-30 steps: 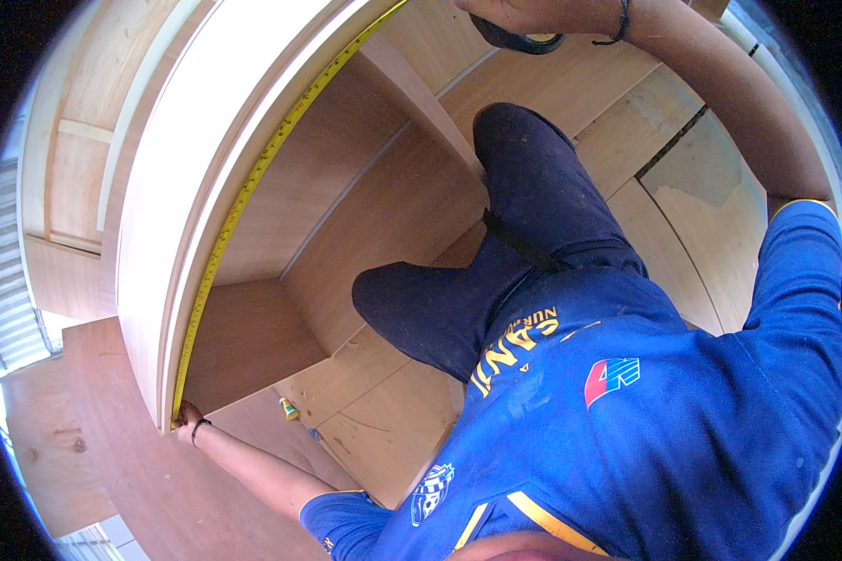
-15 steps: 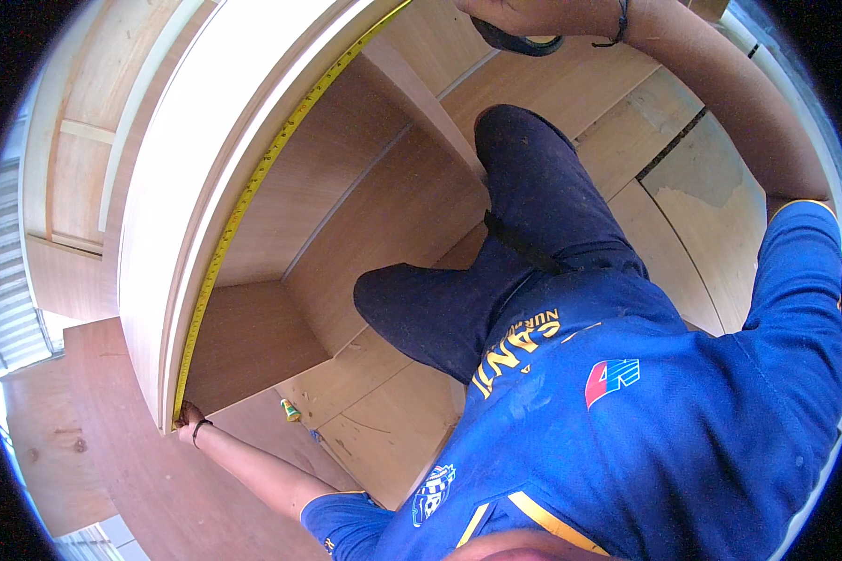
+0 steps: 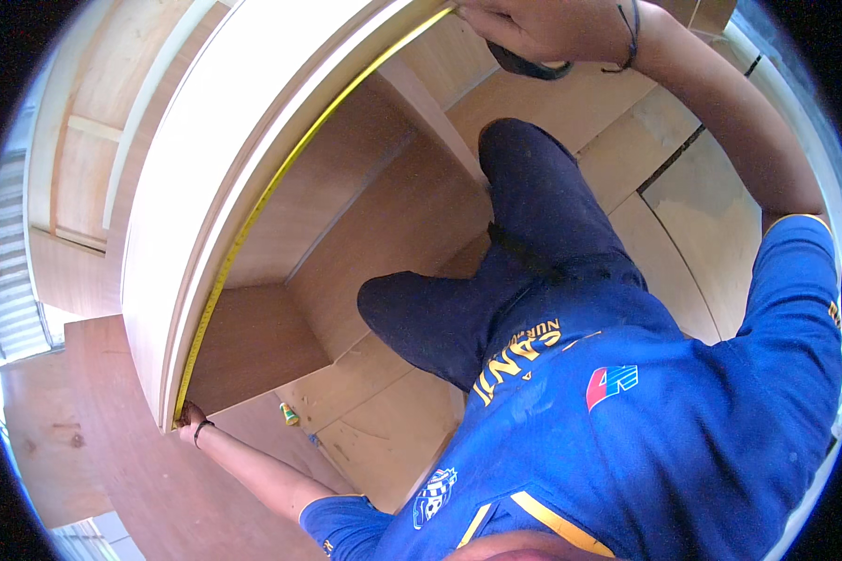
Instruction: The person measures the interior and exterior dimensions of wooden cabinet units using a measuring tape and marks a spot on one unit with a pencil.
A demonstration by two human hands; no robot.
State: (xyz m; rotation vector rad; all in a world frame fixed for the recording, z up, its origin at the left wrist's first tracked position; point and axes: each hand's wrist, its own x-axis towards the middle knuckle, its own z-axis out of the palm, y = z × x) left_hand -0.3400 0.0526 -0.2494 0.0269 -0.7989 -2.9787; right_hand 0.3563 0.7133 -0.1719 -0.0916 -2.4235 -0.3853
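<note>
A yellow tape measure blade (image 3: 269, 187) is drawn out along the edge of a long pale panel (image 3: 192, 178), which looks curved through the lens. At the panel's near left corner my left hand (image 3: 190, 418) pinches the blade's end against the wood. My right hand (image 3: 547, 33), up at the top, is closed at the blade's other end. A dark rounded body (image 3: 526, 64), apparently the tape's case, shows beneath its fingers. How those fingers grip it is partly hidden by the hand itself.
Below the panel stands an open wooden cabinet frame (image 3: 384, 201) with a divider board (image 3: 430, 117). My legs are bent beside it. A small green and yellow item (image 3: 289, 414) lies on the boards (image 3: 374, 421). Corrugated sheeting (image 3: 9, 271) lines the far left.
My right hand has moved slightly down and right in the picture. The blade has tilted, so its markings show less. My left hand stays at the corner.
</note>
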